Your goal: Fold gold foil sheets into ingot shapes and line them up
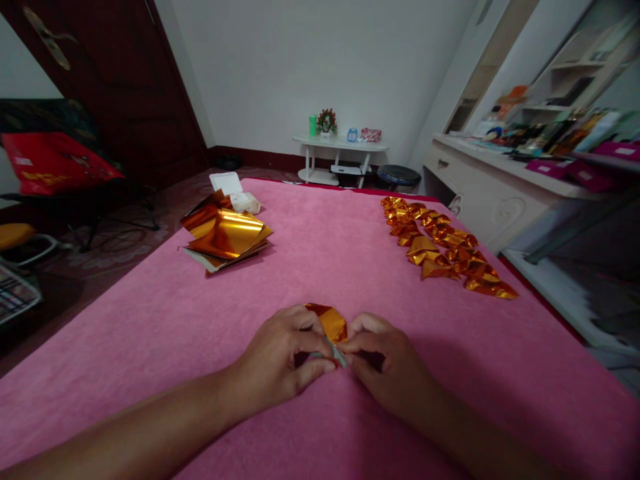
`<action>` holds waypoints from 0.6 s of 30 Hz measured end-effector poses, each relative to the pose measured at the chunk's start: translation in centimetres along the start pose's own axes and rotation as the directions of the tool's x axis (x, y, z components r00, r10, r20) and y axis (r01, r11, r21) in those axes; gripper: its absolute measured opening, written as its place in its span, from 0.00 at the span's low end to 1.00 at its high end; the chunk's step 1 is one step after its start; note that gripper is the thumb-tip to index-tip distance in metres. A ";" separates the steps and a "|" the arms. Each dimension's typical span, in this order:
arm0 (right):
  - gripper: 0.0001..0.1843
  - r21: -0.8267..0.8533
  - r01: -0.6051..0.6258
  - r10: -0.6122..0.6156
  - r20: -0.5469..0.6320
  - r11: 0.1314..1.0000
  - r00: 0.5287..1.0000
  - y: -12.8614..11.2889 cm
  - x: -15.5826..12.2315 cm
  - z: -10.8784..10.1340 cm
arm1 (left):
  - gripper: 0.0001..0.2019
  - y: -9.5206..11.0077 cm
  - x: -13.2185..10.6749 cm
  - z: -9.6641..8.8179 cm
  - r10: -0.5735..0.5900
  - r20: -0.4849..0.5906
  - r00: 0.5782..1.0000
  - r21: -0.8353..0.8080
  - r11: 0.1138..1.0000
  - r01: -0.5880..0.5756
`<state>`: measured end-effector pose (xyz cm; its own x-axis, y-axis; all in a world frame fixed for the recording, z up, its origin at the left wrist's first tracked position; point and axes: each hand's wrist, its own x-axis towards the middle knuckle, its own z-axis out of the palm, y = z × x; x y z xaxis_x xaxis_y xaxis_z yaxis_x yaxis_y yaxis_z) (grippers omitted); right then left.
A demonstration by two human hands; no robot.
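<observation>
A small piece of gold foil paper (331,323), partly folded, lies on the pink cloth (320,260) near the front edge. My left hand (283,363) and my right hand (387,370) meet over it, fingers curled, both pinching its near edge. A silvery underside shows between the fingertips. A stack of flat gold foil sheets (225,233) rests at the left on the cloth. Several folded gold foil pieces (443,247) lie in rows at the right.
A white open box (235,190) sits behind the sheet stack. Beyond the table stand a small white side table (340,150), a dark stool (399,176), a white cabinet with clutter (490,187) at the right, and a red bag (53,160) at the left.
</observation>
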<state>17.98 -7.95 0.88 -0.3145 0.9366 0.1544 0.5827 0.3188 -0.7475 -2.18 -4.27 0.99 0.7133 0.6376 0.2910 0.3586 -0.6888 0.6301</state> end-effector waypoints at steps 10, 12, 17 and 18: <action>0.14 0.014 0.002 -0.002 0.000 1.000 1.000 -0.1 -0.1 -0.1 | 0.03 0.5 0.0 0.3 -0.059 -0.035 0.998 0.084 0.995 0.062; 0.15 0.011 0.010 -0.010 -0.006 1.000 1.000 -0.1 0.0 -0.1 | 0.03 0.6 0.1 0.3 -0.072 -0.033 0.997 0.101 0.992 0.075; 0.14 -0.001 0.017 -0.017 -0.005 1.000 1.000 -0.1 0.0 0.0 | 0.04 0.6 0.2 0.5 -0.075 -0.056 0.996 0.100 0.992 0.081; 0.13 -0.003 0.016 -0.016 -0.004 1.000 1.000 -0.1 -0.1 0.0 | 0.04 0.6 0.2 0.6 -0.077 -0.063 0.995 0.098 0.992 0.083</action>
<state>17.89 -8.05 0.97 -0.3212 0.9318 0.1690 0.5797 0.3346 -0.7430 -1.49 -4.77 1.00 0.6439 0.7095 0.2864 0.4741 -0.6638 0.5785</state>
